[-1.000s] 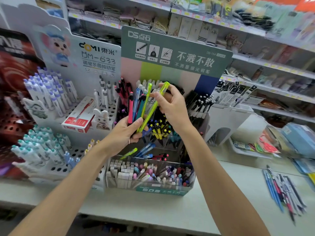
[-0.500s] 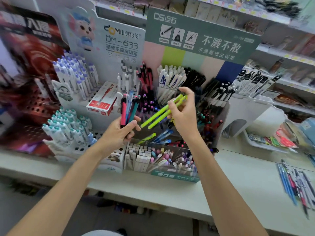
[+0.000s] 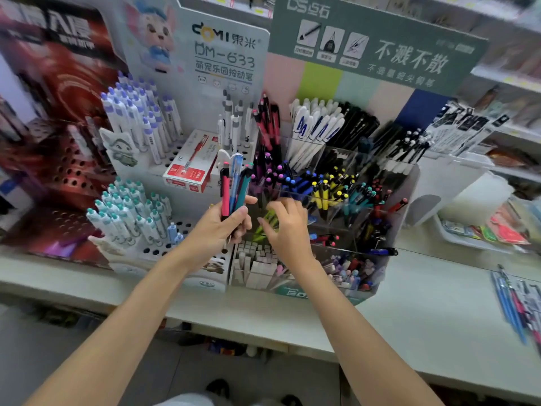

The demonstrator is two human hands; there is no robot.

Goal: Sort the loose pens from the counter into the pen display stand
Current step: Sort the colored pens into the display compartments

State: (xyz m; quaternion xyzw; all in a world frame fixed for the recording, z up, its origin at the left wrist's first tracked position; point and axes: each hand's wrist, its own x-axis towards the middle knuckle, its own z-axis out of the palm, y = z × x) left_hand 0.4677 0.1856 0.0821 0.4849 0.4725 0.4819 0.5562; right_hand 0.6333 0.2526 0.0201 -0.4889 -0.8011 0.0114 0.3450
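My left hand (image 3: 220, 227) grips a small bundle of pens (image 3: 232, 186) held upright: one pink, one light blue, one teal. My right hand (image 3: 285, 227) reaches down into a lower compartment of the clear tiered pen display stand (image 3: 405, 183), its fingers around the lime-green pens (image 3: 268, 222), which are partly hidden behind the hand. Whether the green pens are still held or lie loose in the compartment is blurred. Loose pens (image 3: 518, 303) lie on the white counter (image 3: 424, 312) at the far right.
A white perforated stand (image 3: 155, 250) with blue-capped and teal-capped pens stands at the left, with a red pen box (image 3: 190, 165) on it. A clear bin of erasers and small pens (image 3: 292, 271) sits in front. A white tray (image 3: 468, 238) lies at the right.
My right hand has carried the lime-green pens from chest height down into a lower compartment of the stand. My left hand has stayed, still gripping its bundle. The camera has moved closer and tilted down.
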